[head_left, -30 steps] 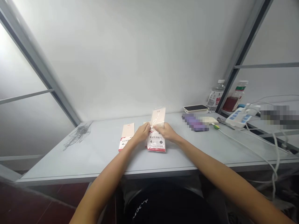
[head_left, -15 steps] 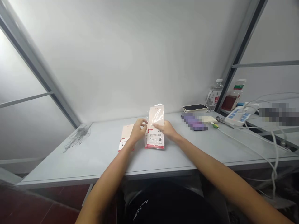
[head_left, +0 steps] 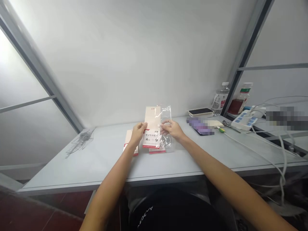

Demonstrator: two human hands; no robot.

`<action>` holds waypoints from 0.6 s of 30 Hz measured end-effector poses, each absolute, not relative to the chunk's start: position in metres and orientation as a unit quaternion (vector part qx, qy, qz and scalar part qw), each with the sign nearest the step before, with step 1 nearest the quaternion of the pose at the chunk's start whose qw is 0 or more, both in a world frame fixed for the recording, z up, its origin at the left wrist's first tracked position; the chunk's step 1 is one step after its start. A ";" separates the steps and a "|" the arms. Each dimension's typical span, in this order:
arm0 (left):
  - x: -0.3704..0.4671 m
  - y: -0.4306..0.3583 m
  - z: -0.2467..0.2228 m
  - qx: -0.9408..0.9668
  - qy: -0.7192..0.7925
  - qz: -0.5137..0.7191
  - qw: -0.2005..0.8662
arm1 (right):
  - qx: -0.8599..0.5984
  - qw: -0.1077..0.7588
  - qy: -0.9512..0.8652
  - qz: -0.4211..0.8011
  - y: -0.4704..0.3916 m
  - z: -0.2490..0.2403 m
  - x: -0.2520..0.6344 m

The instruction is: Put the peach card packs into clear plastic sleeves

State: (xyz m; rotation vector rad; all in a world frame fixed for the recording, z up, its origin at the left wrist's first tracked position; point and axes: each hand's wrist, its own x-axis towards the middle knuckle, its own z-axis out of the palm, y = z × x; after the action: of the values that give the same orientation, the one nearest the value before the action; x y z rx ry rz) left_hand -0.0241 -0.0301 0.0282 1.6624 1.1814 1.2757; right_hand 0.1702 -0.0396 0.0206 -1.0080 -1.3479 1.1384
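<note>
My left hand (head_left: 138, 132) is closed on the left edge of a flat pale-pink and white cardboard packet (head_left: 151, 120), which is held upright and has red trim and printed lettering. A clear plastic sleeve (head_left: 166, 112) overlaps the packet's right side and sticks out beyond it. My right hand (head_left: 174, 130) pinches this sleeve close to the packet's right edge. Below and behind, a second packet (head_left: 157, 151) lies on the desk, mostly covered. Another matching packet (head_left: 128, 136) rests to the left, partly hidden by my left hand and wrist.
On the desk's (head_left: 101, 170) right stand a phone (head_left: 201, 111), a blurred purple item (head_left: 200, 125), a water bottle (head_left: 220, 99) and a jar of dark red contents (head_left: 238, 102). A power strip (head_left: 245, 120) trails white cables. Dark scribbles (head_left: 81, 139) mark the left side.
The packet has shifted left with my left hand, which now grips its edge. The clear sleeve now stands out to the packet's right, in my right hand.
</note>
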 end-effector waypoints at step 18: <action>-0.111 -0.010 0.029 0.527 0.815 0.098 0.222 | -0.740 0.223 -0.589 0.234 -0.009 -0.004 0.231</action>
State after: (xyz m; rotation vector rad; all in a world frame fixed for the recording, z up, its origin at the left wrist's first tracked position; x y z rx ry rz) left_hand -0.1111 -0.0096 0.0290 1.4561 2.2510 0.2710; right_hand 0.2310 -0.0090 -0.0044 -2.0445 -1.6279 0.6459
